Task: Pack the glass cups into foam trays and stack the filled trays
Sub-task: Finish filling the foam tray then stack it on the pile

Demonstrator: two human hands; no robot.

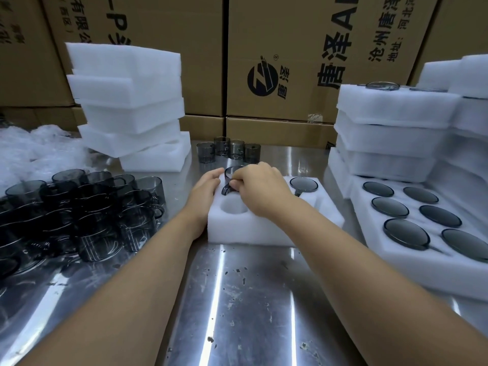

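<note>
Our right hand (260,186) grips a smoked glass cup (231,173) over the foam tray (264,229), our left hand (204,187) flat on its edge.

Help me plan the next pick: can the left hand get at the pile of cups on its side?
Probably yes. The left hand rests on the tray edge, holding nothing, and the pile of cups lies open beside it with nothing between.
</note>
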